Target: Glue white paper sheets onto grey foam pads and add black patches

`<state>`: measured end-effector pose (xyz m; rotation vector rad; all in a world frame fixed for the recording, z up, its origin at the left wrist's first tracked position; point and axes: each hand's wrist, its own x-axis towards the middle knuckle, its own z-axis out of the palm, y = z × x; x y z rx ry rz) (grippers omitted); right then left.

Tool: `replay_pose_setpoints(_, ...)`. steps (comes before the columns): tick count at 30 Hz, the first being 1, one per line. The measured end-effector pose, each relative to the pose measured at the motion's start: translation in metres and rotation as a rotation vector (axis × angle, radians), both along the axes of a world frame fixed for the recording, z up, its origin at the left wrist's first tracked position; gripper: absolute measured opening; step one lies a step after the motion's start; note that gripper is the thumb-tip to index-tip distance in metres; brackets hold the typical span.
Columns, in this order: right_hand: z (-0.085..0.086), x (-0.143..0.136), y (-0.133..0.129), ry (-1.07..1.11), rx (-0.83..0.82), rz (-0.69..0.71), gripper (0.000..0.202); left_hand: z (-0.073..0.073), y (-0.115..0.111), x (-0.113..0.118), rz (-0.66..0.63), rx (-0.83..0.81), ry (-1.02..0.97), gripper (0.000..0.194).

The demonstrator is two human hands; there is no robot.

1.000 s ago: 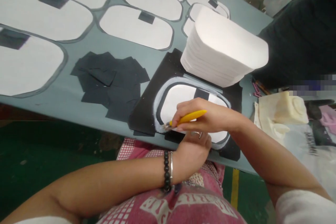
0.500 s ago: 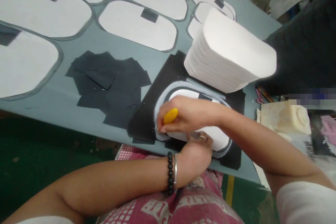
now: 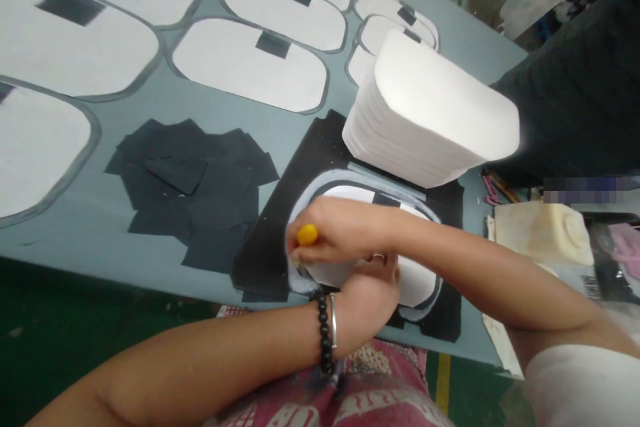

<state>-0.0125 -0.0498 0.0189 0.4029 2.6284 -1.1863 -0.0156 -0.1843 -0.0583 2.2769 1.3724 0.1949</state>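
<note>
My right hand is closed around a tool with a rounded yellow handle; its tip is hidden under the fingers. It works at the left end of a rounded white panel with a dark border. My left hand, wearing a ring, rests on the near part of this panel. The right wrist crosses over it and hides most of its fingers. Beneath the panel lies a pale rounded form on a black board. A dark rectangle shows at the panel's far edge.
A tall stack of white rounded sheets stands behind the board. Dark cut pieces lie in a loose pile to the left. Several finished-looking white panels cover the far table. A cream plastic container sits at the right.
My right hand, with the yellow-handled tool, has shifted slightly left and toward me along the panel's left end. The left hand stays on the panel. The camera view has tilted a little.
</note>
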Motion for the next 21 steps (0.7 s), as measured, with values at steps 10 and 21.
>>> replay_pose_setpoints(10, -0.004, 0.018, 0.029, 0.085, 0.175, -0.219, 0.020, -0.005, 0.015, -0.010, -0.222, 0.131, 0.096, 0.042)
replay_pose_setpoints(21, -0.013, 0.045, 0.051, -0.004, 0.442, -0.613, 0.026, -0.001, 0.025, -0.011, -0.256, 0.140, 0.151, 0.044)
